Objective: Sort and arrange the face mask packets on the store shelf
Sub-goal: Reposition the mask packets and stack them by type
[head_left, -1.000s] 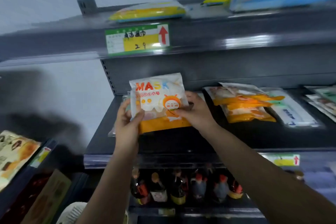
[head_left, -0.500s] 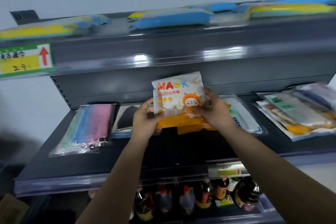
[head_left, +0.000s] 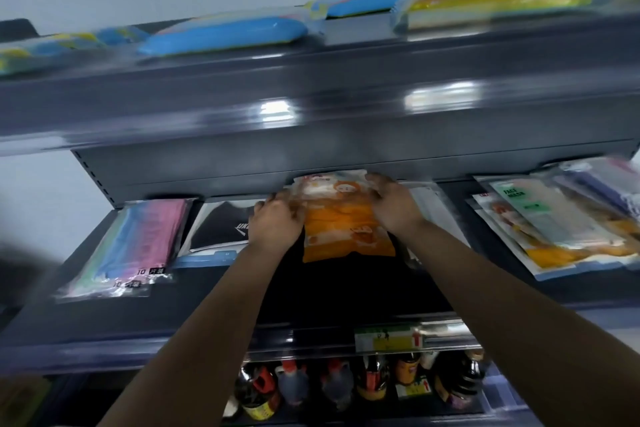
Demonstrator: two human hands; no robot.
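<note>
An orange and white mask packet [head_left: 341, 225] lies flat on the dark middle shelf [head_left: 346, 288], on top of other orange packets. My left hand [head_left: 277, 222] grips its left edge and my right hand [head_left: 393, 204] its upper right edge. Left of it lie a black mask packet [head_left: 221, 229] and a pink and blue packet [head_left: 138, 239]. A white packet [head_left: 433, 208] sits just right of my right hand. At the far right is a pile of mixed packets [head_left: 561, 229], with a green-labelled one on top.
The upper shelf [head_left: 311, 94] overhangs close above my hands and carries blue packets [head_left: 221, 36] and yellow packets [head_left: 491, 7]. Bottles [head_left: 339, 385] stand on the shelf below. A price tag [head_left: 388, 340] is on the middle shelf's front rail.
Both hands have moved the orange and white packet from upright in front of the shelf down and back, laying it flat on the orange packets. The view has shifted to the right.
</note>
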